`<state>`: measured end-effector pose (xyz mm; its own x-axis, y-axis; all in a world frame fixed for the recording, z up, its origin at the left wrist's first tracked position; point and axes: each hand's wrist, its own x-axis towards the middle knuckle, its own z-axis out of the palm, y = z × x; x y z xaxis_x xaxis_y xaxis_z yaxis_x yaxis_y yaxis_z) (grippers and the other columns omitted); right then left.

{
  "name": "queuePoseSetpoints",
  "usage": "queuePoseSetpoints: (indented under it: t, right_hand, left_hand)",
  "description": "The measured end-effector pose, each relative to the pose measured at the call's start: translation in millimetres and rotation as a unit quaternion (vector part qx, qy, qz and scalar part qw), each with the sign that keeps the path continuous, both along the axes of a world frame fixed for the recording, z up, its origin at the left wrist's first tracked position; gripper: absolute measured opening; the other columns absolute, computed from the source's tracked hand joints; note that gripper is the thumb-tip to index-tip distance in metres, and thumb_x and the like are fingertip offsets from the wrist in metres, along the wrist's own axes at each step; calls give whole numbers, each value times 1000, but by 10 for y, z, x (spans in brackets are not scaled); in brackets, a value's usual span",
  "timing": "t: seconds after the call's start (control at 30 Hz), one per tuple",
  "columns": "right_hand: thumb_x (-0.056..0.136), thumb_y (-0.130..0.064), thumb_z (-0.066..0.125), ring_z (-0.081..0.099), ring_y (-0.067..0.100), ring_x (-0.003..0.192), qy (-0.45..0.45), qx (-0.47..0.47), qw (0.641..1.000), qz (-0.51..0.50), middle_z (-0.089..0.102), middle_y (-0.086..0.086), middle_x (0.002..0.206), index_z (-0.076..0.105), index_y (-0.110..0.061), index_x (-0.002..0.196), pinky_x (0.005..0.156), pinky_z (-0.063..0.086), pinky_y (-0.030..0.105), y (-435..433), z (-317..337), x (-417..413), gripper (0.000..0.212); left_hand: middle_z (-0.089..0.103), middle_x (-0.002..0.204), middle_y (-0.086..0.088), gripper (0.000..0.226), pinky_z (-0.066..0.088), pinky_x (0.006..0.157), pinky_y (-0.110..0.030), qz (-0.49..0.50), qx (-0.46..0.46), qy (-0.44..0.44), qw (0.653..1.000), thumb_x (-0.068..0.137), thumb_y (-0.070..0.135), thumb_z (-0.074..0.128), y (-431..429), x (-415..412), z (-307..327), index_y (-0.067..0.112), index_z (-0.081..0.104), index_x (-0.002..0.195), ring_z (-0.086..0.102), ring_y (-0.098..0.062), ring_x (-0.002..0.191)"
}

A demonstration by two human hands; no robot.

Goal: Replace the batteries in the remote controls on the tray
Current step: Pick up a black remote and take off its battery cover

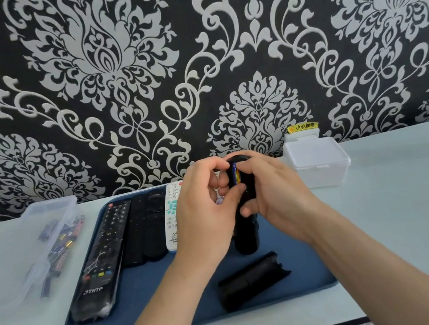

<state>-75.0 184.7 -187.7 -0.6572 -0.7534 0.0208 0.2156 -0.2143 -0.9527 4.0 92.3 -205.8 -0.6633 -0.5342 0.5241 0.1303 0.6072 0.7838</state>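
Right hand (pixel 276 194) grips black remote (pixel 244 214) upright, back side open, above blue tray (pixel 148 311). Left hand (pixel 201 207) pinches blue/yellow battery (pixel 236 174) in the compartment w/ fingertips. Battery cover (pixel 252 280) lies loose on tray, near edge. 3 more remotes at tray's left: black (pixel 97 261), black (pixel 145 229), white (pixel 172 215). Clear box w/ batteries (pixel 49 240) sits left of tray on table.

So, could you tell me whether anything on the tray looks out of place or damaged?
Only the black battery cover, lying loose and askew on the blue tray, off the remote that both hands hold with a battery showing in its open compartment. That fits the job. No damage or spill is visible.
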Motion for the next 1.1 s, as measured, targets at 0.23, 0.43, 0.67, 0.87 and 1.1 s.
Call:
queuePoseSetpoints:
  t: [0.23, 0.43, 0.67, 0.87, 1.1]
  right_hand:
    - [87, -11, 38, 56, 16, 62, -24, 21, 999, -8, 62, 9, 77, 64, -7, 92, 41, 40, 23, 4, 17, -35, 27]
    - [78, -9, 32, 55, 17, 61, -74, 3, 997, 24, 57, 15, 80, 63, -8, 82, 41, 38, 23, 68, 41, -95, 31]
    - [84, -5, 37, 60, 19, 71, -107, -3, 992, 69, 60, 15, 95, 60, -7, 112, 48, 49, 29, 119, 64, -136, 36]
    - [100, 2, 36, 70, 22, 95, 39, 91, 992, -73, 67, 8, 96, 51, -19, 129, 44, 50, 24, 186, 32, -315, 39]
    - [93, -6, 49, 62, 18, 85, 283, 321, 902, -61, 57, 2, 129, 35, -15, 147, 59, 52, 26, 93, -273, -440, 57]
  left_hand:
    - [48, 87, 12, 49, 42, 71, -14, -6, -85, 7, 996, 76, 5, 75, 24, 15, 11, 38, 57, 107, 50, -3, 80]
    - [44, 90, 9, 41, 50, 65, -29, -10, -219, 26, 975, 82, 18, 68, -14, 0, -24, 32, 56, 119, 49, -3, 77]
    - [53, 89, 7, 10, 45, 61, -21, 6, -171, 20, 985, 80, 21, 71, -48, -49, -26, 20, 66, 89, 51, -5, 69]
    - [63, 61, 3, 12, 15, 35, -16, -61, 508, 47, 858, 93, 10, 50, -125, -115, 176, 10, 55, 82, 31, -6, 39]
    - [46, 59, -1, 19, 13, 30, -13, -162, 607, -25, 778, 93, 19, 43, -100, -137, 84, 14, 54, 79, 30, -6, 36]
